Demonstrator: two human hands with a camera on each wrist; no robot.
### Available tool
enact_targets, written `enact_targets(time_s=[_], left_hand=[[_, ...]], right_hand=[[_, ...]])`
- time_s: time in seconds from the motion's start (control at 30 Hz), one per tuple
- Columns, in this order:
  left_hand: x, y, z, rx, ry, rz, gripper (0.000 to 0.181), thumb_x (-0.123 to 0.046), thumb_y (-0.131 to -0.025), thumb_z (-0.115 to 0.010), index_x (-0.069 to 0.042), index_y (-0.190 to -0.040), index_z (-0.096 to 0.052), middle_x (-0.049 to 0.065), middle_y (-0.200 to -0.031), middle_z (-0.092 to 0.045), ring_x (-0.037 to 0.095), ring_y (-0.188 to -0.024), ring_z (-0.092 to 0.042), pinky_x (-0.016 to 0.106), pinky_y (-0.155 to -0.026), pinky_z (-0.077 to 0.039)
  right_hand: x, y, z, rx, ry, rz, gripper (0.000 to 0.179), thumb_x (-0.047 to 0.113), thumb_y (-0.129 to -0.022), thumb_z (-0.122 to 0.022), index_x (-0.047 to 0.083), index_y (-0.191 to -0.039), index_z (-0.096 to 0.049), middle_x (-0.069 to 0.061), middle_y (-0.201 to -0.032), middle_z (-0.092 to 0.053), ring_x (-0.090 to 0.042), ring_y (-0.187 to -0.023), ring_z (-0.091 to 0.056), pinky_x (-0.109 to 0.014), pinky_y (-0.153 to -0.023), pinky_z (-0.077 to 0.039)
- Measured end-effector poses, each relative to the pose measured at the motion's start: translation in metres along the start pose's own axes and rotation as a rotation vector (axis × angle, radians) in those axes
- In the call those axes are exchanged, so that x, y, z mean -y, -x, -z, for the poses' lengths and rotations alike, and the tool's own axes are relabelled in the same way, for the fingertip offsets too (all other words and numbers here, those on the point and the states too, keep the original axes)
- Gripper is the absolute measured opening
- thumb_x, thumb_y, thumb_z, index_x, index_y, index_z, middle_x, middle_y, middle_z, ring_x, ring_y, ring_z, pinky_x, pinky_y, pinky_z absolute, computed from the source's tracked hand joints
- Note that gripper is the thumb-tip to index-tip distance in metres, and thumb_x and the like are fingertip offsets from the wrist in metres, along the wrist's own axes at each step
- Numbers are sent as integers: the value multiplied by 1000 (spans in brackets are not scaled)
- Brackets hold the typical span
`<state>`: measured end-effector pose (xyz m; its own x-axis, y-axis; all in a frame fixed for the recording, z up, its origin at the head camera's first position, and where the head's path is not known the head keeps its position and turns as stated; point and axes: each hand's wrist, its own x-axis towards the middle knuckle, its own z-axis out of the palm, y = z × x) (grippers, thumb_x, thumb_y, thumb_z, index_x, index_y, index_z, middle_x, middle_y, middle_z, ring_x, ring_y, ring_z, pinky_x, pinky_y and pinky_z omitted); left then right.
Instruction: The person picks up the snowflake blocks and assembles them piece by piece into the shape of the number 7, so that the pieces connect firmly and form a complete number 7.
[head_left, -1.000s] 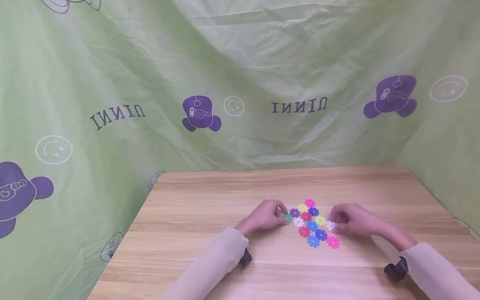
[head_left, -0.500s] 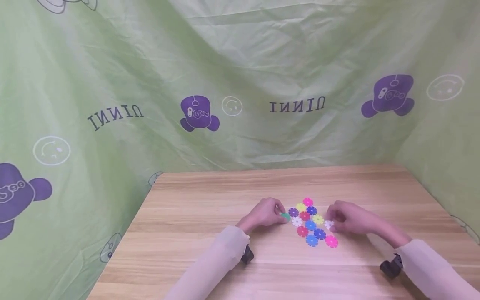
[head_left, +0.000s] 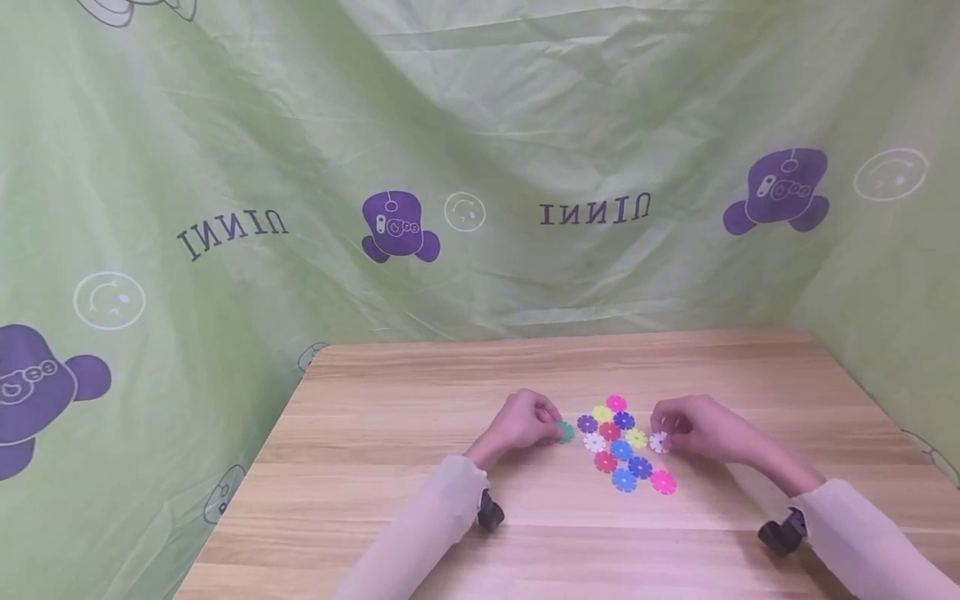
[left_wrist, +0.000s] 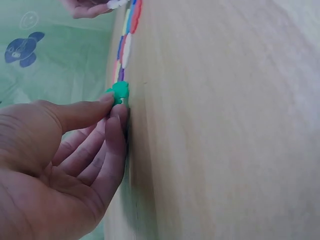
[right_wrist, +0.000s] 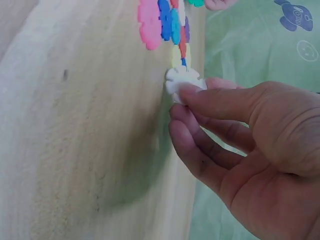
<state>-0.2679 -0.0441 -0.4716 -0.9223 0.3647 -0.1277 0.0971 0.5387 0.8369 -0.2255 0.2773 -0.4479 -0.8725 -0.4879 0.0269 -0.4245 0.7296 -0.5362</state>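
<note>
My left hand (head_left: 525, 418) pinches a green notched plastic disc (left_wrist: 120, 91) between thumb and fingers, just left of a cluster of similar discs. On the cluster's right side, my right hand (head_left: 701, 427) pinches a white notched disc (right_wrist: 180, 81), tilted up from the wood. Between the hands lie several flat snowflake-shaped discs close together: a purple disc (head_left: 587, 424), a white disc (head_left: 594, 442), a yellow disc (head_left: 635, 438), a light blue disc (head_left: 623, 480) and a pink disc (head_left: 663, 482) among them. The fingertips cover part of each held disc.
The discs lie on a wood-grain table (head_left: 405, 517). A green printed curtain (head_left: 480, 283) hangs behind it and along both sides. A small black camera (head_left: 490, 510) sits under the left sleeve, and another black camera (head_left: 782, 533) under the right one.
My left hand has drawn the green disc slightly left, away from the cluster. My right hand has lifted and tilted the white disc. The other discs lie as before.
</note>
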Motion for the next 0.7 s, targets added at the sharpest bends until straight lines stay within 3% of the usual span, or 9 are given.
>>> enact_targets(time_s=[0.17, 0.33, 0.57, 0.7], left_hand=[[1, 3, 4, 10, 179, 79, 14, -5, -87, -83, -3, -99, -76, 6, -80, -78, 13, -65, -73, 27, -62, -64], [3, 4, 9, 29, 350, 142, 16, -2, -88, -81, 1, -104, -78, 11, -89, -80, 14, -71, -77, 29, -71, -67], [6, 9, 20, 43, 514, 139, 20, 3, -90, -78, 6, -110, -77, 18, -103, -80, 24, -87, -81, 31, -80, -67], [4, 13, 27, 58, 538, 129, 21, 2, -91, -76, 5, -112, -76, 19, -105, -80, 28, -93, -81, 32, -82, -67]], right_hand=[[7, -2, 2, -30, -25, -13, 19, 9, -89, -81, 20, -102, -75, 7, -96, -77, -9, -89, -70, -24, -77, -60], [21, -7, 4, -76, -28, -2, 16, 9, -88, -81, 20, -100, -78, 7, -95, -79, -8, -88, -73, -23, -79, -62], [40, -16, 3, -137, -93, -3, 14, 13, -90, -82, 16, -104, -81, 2, -96, -82, -10, -88, -77, -22, -79, -64], [49, -23, 1, -189, -106, 7, 15, 12, -90, -82, 13, -106, -82, -1, -97, -83, -12, -87, -78, -22, -78, -64]])
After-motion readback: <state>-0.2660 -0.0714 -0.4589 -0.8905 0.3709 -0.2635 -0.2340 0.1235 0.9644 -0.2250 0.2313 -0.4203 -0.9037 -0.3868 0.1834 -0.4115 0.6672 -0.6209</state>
